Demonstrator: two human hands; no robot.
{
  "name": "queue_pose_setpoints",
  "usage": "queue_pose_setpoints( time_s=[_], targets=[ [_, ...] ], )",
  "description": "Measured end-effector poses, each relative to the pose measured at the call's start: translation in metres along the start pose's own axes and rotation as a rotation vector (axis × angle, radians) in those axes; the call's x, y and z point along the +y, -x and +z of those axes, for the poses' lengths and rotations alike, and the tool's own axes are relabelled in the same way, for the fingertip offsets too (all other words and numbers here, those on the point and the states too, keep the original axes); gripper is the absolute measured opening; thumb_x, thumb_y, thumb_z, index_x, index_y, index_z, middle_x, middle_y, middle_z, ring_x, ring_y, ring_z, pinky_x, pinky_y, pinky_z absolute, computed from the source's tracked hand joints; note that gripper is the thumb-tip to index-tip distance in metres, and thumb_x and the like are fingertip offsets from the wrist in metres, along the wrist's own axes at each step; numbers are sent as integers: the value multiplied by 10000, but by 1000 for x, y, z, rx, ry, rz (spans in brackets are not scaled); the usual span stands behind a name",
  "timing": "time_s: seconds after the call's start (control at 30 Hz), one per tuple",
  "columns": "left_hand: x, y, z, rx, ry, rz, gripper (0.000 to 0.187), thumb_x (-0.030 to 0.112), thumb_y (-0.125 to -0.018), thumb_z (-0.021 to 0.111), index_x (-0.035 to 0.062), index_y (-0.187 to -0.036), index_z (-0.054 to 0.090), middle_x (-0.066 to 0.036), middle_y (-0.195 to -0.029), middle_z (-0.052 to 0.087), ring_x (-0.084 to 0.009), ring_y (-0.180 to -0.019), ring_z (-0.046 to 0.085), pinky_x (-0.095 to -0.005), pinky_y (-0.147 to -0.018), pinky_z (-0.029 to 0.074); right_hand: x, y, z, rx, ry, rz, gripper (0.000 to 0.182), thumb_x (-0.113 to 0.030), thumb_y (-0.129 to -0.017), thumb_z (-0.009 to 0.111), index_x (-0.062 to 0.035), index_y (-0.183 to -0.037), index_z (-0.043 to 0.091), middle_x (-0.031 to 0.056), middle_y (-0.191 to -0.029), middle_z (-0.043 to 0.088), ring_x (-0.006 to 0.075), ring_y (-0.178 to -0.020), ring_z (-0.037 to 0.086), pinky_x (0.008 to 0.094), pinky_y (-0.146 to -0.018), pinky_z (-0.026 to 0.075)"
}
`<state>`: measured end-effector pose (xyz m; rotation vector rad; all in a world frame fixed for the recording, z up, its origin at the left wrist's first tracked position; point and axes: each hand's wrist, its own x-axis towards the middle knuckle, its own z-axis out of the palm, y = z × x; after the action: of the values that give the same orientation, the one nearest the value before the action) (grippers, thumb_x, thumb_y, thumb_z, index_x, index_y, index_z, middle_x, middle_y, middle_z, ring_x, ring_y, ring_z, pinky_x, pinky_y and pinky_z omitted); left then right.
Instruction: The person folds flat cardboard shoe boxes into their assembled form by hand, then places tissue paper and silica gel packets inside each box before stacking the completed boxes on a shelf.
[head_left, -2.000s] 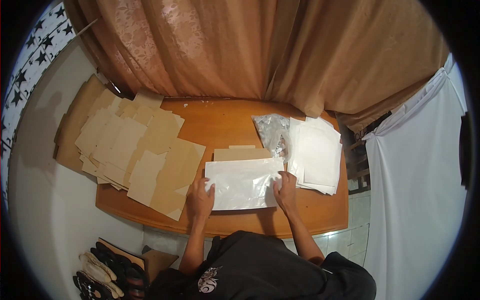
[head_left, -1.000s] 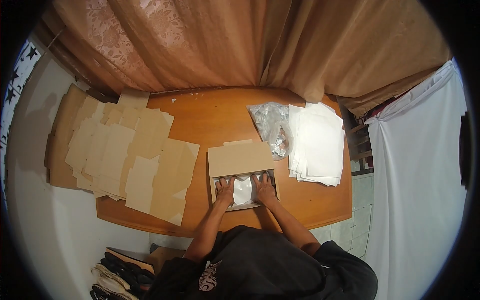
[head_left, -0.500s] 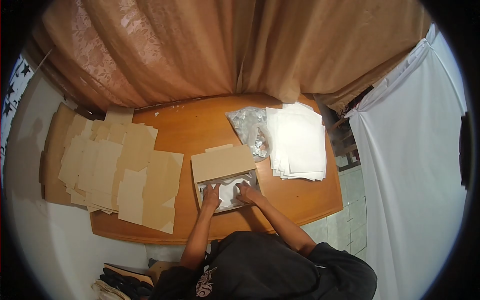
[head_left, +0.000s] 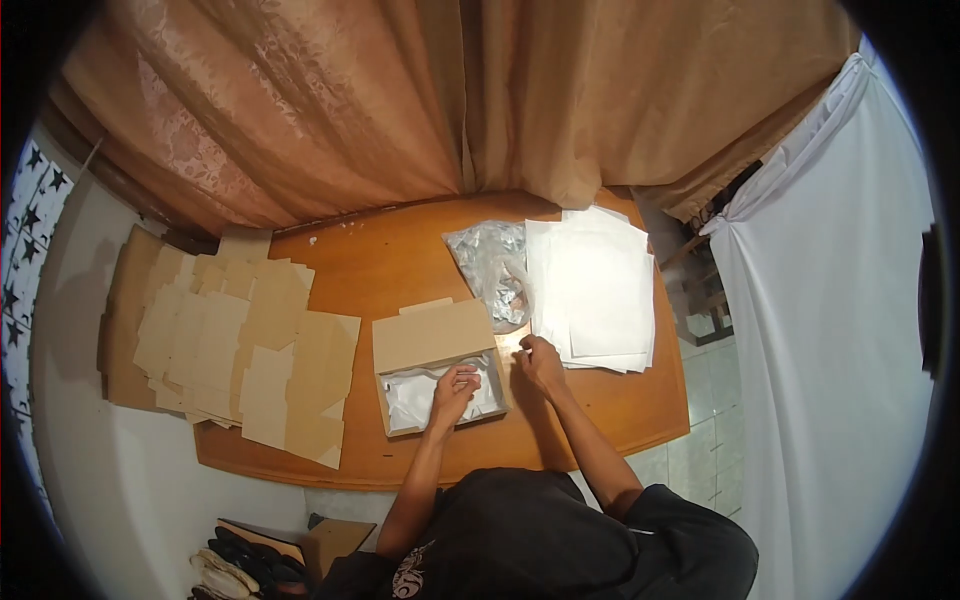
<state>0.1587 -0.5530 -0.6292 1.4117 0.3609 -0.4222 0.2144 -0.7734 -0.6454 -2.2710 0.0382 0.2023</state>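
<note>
An open cardboard box point(head_left: 433, 333) stands on the table with its lid raised at the back. White paper point(head_left: 407, 394) lines its inside, lying crumpled against the walls. My left hand point(head_left: 456, 393) is over the paper with fingers loosely bent and apart, and I see nothing held in it. Just right of the box, my right hand point(head_left: 541, 362) hovers above the table, fingers partly curled and nothing visible in them. Close beyond it lies a clear plastic bag point(head_left: 490, 262) of shiny silvery pieces. A stack of white paper sheets point(head_left: 600, 290) is beside that hand.
Flat cardboard pieces point(head_left: 215, 330) are piled over the left part of the wooden table point(head_left: 370, 265). Brown curtains point(head_left: 330, 110) hang along the far edge. A white cloth point(head_left: 810, 300) hangs at the right. Dark shoes point(head_left: 255, 555) sit low at the left.
Both hands have come away from pressing the paper inside the box. My right hand has moved right and forward, out of the box; my left has lifted and shifted right.
</note>
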Motion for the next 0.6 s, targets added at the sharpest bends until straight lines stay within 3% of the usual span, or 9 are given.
queue_pose_setpoints(
  time_s=[0.07, 0.1, 0.17, 0.3, 0.4, 0.5, 0.6],
  targets=[
    [2, -1, 11, -2, -53, 28, 245, 123, -936, 683, 62, -1167, 630, -40, -980, 666, -100, -871, 626, -232, -731, 475, 15, -19, 5, 152, 103, -151, 233, -122, -899, 622, 12, -1089, 628, 231, -1005, 670, 419, -929, 657, 486, -826, 524],
    [3, -2, 14, 16, -64, 27, 245, 123, -936, 683, 62, -1167, 630, -40, -980, 666, -100, -871, 626, -232, -731, 475, 17, -31, 6, 153, 83, -136, 252, -131, -898, 632, 15, -1103, 635, 241, -1073, 672, 412, -921, 670, 474, -795, 541],
    [3, 0, 17, -3, -102, 18, 264, 177, -951, 686, 61, -1179, 624, -22, -978, 662, -99, -901, 641, -253, -746, 489, 22, -47, 11, 156, 110, -130, 269, -131, -892, 637, 8, -1123, 625, 240, -1058, 670, 413, -918, 670, 479, -790, 540],
    [0, 9, 15, 108, -157, 9, 279, 180, -948, 692, 47, -1184, 625, -18, -964, 658, -85, -870, 630, -241, -720, 482, 19, -70, 14, 79, 229, -85, 347, -141, -875, 654, -24, -1194, 585, 213, -1095, 649, 424, -889, 671, 505, -754, 544],
    [-4, 18, 12, 203, -135, -14, 258, 140, -938, 693, 31, -1163, 630, -40, -954, 661, -89, -851, 608, -225, -776, 490, 36, -78, 26, 73, 281, -108, 352, -151, -876, 655, -50, -1204, 576, 179, -1137, 635, 431, -842, 671, 513, -707, 551],
    [-13, 22, 8, 274, -162, 9, 281, 179, -950, 692, 32, -1181, 629, -15, -946, 660, -67, -844, 619, -217, -683, 474, 40, -81, 28, 94, 303, -117, 220, -149, -888, 634, -54, -1086, 636, 168, -1045, 653, 430, -796, 666, 514, -653, 538],
    [-14, 28, 8, 311, -152, 12, 260, 150, -936, 698, 31, -1157, 633, -52, -956, 673, -102, -877, 625, -232, -796, 497, 36, -76, 22, 163, 189, -133, 185, -138, -899, 610, -40, -1049, 659, 179, -989, 660, 434, -802, 661, 516, -659, 532]
  ],
)
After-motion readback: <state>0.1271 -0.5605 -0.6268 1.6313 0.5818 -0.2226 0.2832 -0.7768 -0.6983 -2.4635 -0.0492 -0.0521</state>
